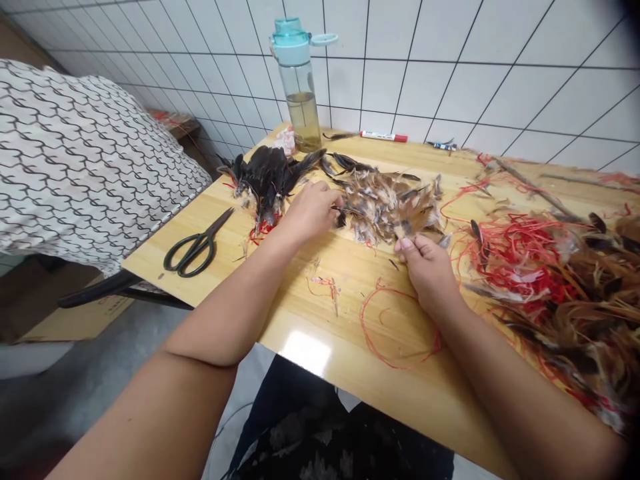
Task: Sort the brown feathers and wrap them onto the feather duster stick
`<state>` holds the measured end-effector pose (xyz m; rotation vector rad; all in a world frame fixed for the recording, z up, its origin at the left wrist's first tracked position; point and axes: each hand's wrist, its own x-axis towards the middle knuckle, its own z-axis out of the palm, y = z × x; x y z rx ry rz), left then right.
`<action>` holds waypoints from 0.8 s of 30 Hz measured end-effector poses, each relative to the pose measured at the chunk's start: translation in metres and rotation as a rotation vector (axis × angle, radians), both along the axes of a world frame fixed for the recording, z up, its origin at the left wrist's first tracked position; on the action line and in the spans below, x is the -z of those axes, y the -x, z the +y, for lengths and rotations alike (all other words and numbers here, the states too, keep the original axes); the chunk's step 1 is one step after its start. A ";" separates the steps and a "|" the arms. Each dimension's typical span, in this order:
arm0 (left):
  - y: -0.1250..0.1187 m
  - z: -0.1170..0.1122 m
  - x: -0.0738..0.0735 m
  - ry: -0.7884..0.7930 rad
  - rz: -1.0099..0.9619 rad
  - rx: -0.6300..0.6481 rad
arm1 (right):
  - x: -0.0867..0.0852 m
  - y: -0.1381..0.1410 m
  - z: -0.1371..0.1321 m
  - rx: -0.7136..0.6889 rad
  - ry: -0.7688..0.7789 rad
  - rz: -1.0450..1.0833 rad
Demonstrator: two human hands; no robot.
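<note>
My right hand [429, 268] is closed in a pinch, thumb against fingers, on the pale base of a brown feather [416, 217]. This feather fans out over a pile of brown and cream feathers [370, 190] on the wooden table. At the left edge of that pile, my left hand [314, 208] has its fingers curled together. Dark feather tips show by those fingers, but what sits between them is hidden. Left of this hand lies a bundle of black feathers [270, 175] with red thread at its lower end.
Black-handled scissors [193, 252] lie at the table's left. A water bottle [303, 100] stands by the tiled wall, near a red marker [383, 137]. Red strings [520, 250] and a large heap of brown feathers [590, 320] cover the right side. A loop of red string [364, 320] lies in front.
</note>
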<state>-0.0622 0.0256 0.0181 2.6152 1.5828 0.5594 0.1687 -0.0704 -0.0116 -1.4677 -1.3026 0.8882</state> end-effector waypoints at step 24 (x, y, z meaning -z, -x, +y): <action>-0.026 -0.011 -0.003 0.303 -0.731 0.029 | 0.002 0.001 -0.003 0.020 -0.123 -0.087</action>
